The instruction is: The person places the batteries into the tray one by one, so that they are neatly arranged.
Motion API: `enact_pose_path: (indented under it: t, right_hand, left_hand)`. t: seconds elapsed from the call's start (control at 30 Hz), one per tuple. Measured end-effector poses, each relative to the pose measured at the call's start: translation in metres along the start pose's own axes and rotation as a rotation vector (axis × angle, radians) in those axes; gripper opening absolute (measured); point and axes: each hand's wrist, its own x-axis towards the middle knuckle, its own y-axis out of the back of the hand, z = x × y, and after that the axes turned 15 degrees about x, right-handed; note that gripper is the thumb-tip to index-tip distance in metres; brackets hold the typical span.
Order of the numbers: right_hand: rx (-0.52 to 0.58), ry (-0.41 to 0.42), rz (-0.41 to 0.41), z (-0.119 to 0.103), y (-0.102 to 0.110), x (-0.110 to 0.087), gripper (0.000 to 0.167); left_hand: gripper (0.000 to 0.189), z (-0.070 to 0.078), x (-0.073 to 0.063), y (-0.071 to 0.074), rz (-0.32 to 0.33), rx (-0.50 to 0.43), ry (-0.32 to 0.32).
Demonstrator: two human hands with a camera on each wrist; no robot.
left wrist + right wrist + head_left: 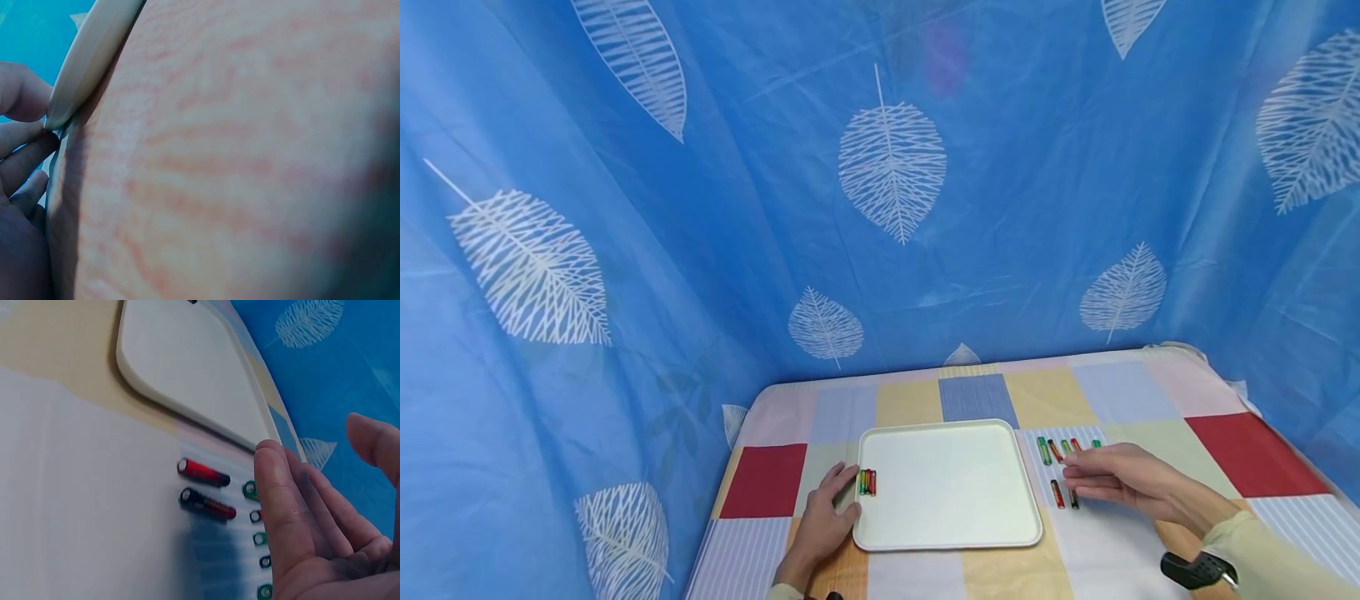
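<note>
A white tray lies on the table, with three small red and green batteries side by side at its left edge. My left hand rests at the tray's left rim, its thumb and fingertips touching it. Over at the right, my right hand hovers above loose batteries, its fingers extended and holding nothing. Near it lie a red battery and a black battery. Behind these runs a row of several green and red batteries, including a green one; the hand partly hides the row.
A patchwork cloth covers the table. Blue curtain with white leaf prints hangs behind and at both sides. A dark band sits on the right wrist.
</note>
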Motion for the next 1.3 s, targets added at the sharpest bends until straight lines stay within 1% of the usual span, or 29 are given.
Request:
enact_pose_path:
  t: [0.2, 0.37, 0.47, 0.63, 0.77, 0.83, 0.9, 1.03, 1.13, 1.2, 1.3]
  right_hand:
    - [-0.013, -0.002, 0.062, 0.001, 0.014, -0.008, 0.030]
    - [-0.052, -0.012, 0.102, 0.006, 0.020, -0.007, 0.030]
    - [-0.109, -0.017, 0.147, 0.011, 0.020, -0.004, 0.031]
    - [-0.177, -0.029, 0.230, 0.020, 0.016, 0.002, 0.033]
    - [-0.202, -0.023, 0.249, 0.024, 0.013, 0.005, 0.033]
    - [-0.227, -0.019, 0.275, 0.025, 0.011, 0.007, 0.032]
    - [-0.270, -0.015, 0.301, 0.025, 0.007, 0.010, 0.031]
    - [-0.393, 0.003, 0.395, 0.027, -0.001, 0.017, 0.028]
    - [-0.475, 0.016, 0.451, 0.028, -0.004, 0.022, 0.028]
    - [-0.515, 0.023, 0.470, 0.030, -0.005, 0.025, 0.027]
    - [-0.545, 0.041, 0.482, 0.031, -0.005, 0.028, 0.025]
  left_hand:
    - [0.061, 0.000, 0.002, 0.001, -0.004, -0.002, 0.006]
    - [0.062, 0.000, 0.002, 0.001, -0.001, 0.010, 0.019]
    - [0.061, 0.000, 0.002, 0.001, -0.004, 0.009, 0.023]
    - [0.061, -0.002, 0.001, -0.001, -0.002, -0.008, -0.001]
    - [0.060, -0.003, 0.000, -0.001, -0.003, -0.009, -0.012]
    - [0.060, -0.003, 0.000, 0.000, -0.002, -0.011, -0.012]
    - [0.060, -0.003, -0.001, 0.000, -0.005, -0.011, -0.003]
    - [0.060, -0.003, 0.000, 0.000, -0.002, 0.001, -0.012]
    - [0.060, -0.004, 0.000, 0.000, -0.001, -0.001, -0.022]
    - [0.060, -0.004, 0.000, 0.000, -0.004, -0.012, -0.020]
    - [0.061, -0.003, 0.000, 0.001, -0.003, -0.017, -0.020]
